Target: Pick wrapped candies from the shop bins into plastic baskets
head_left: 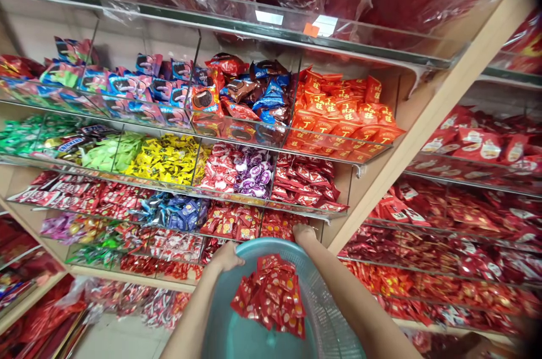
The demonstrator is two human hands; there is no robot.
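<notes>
1. Far L: shelf compartments w/ green-wrapped sweets [21, 134], then yellow packets [169, 158] to their R.
2. L hand [228, 255]: clasping teal basket [228, 331] at its far L rim, thumb over the edge, fingers mostly hidden. Forearm comes up from bottom of view.
3. Basket: bottom ctr, btwn the forearms, right up by the lower shelves. Mouth faces up & back twd wearer. Long axis, as seen, runs fwd from wearer to shelf; near end cut off by frame, so can't tell if truly oval or round. R wall is perforated.
4. Red packets [271, 297]: loose pile inside basket, twd its far half. Indiv. packets lie at mixed angles, some overlapping; pile's own long axis slants a bit, upper L to lower R.
5. Shelf red packets [274, 224]: compartment just beyond basket's far rim.
6. R hand [302, 233]: at R end of that compartment, by basket's far R rim. Fingers hidden; can't tell if grasping rim, a packet or nothing.
7. R, higher up: orange-red packets [339, 116], then slanting wooden post [423, 127].
</notes>
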